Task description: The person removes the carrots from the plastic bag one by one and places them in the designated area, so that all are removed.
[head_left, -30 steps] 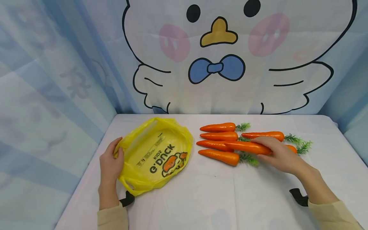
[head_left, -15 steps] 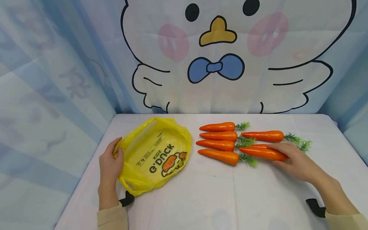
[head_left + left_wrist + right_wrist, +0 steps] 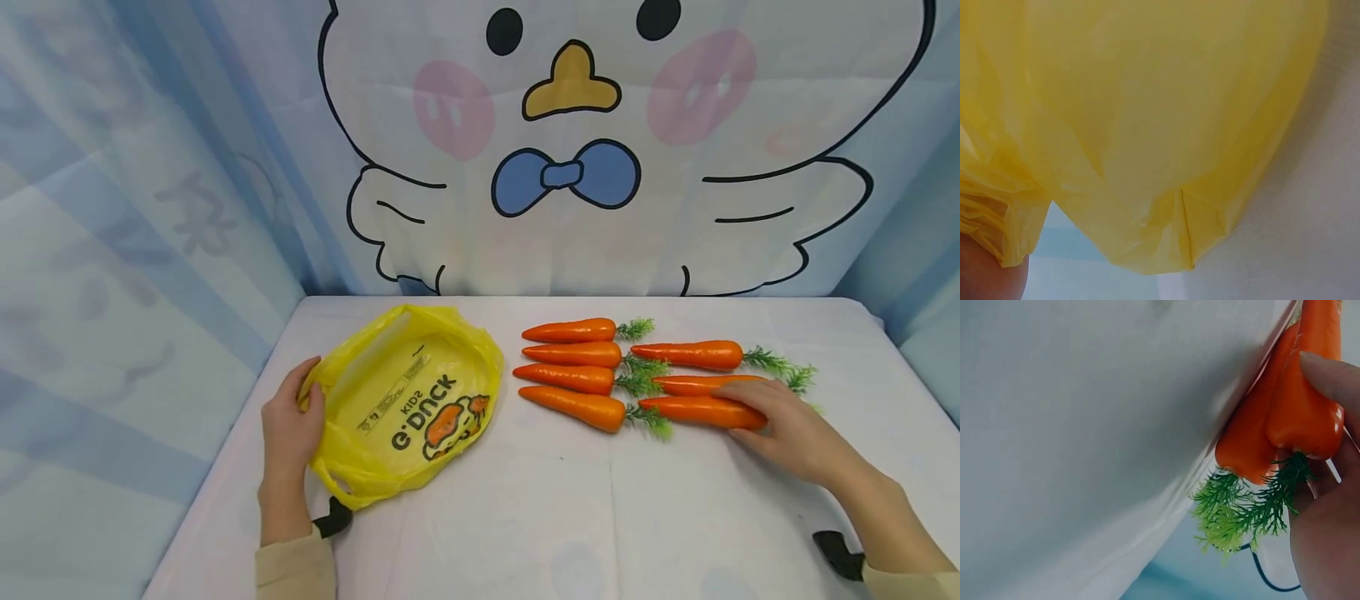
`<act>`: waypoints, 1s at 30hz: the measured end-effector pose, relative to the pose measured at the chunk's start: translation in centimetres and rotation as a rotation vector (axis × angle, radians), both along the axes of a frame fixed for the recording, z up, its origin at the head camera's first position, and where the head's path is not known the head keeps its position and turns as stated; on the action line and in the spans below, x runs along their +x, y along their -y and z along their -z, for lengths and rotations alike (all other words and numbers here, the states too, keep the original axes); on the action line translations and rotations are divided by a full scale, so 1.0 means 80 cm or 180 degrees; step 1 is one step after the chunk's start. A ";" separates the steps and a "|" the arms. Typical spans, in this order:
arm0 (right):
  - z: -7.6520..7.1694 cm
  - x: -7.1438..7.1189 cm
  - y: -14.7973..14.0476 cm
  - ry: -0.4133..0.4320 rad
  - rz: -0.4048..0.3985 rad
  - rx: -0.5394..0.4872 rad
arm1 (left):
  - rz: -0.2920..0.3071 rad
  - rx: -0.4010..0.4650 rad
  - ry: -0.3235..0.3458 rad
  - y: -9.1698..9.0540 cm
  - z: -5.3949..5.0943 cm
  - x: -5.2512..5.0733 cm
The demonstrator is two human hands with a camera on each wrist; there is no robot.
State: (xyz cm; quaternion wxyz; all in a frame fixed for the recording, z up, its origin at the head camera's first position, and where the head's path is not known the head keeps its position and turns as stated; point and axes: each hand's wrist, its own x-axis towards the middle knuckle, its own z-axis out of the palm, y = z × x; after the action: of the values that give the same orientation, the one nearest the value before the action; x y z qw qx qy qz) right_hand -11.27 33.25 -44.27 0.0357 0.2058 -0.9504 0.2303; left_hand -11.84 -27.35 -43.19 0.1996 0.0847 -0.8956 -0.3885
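Observation:
In the head view my left hand (image 3: pixel 292 421) pinches the left edge of a yellow plastic bag (image 3: pixel 375 367) lying spread on the table. The left wrist view is mostly filled by that bag (image 3: pixel 1129 125), with a bit of a fingertip (image 3: pixel 991 275) at its lower left. On the right, my right hand (image 3: pixel 798 433) grips an orange toy carrot (image 3: pixel 693 410) at its thick end, low beside another carrot (image 3: pixel 686 385). The right wrist view shows the thumb (image 3: pixel 1335 378) pressed on the held carrot (image 3: pixel 1304 412), whose green leafy top hangs free.
A column of several toy carrots (image 3: pixel 573 406) lies between the bag and my right hand, tips to the left. One more carrot (image 3: pixel 690 355) lies farther back on the right. A white cloth (image 3: pixel 525 533) covers the table, and a printed curtain (image 3: pixel 562 250) hangs behind it.
My right hand has moved right and toward me with its carrot, from above the other carrots down to the front of the right-hand column. My left hand and the bag stay put.

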 end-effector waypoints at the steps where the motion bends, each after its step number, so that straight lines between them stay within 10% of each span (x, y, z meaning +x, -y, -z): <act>1: 0.001 0.001 -0.001 0.0027 0.0004 -0.0002 | 0.0000 0.0005 0.0007 0.000 0.000 0.000; 14: 0.002 0.004 0.001 0.0421 0.0260 0.0197 | -0.0004 0.0041 0.0090 -0.001 -0.001 0.000; 30: 0.003 0.008 -0.001 0.0254 0.0280 0.0116 | 0.0002 0.0056 0.0050 0.000 0.001 0.000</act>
State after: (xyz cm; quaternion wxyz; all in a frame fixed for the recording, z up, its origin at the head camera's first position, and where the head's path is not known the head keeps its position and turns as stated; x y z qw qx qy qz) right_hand -10.65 33.32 -44.52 0.0040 0.1551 -0.9633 0.2192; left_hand -11.87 -27.35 -43.26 0.1917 0.0892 -0.8937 -0.3957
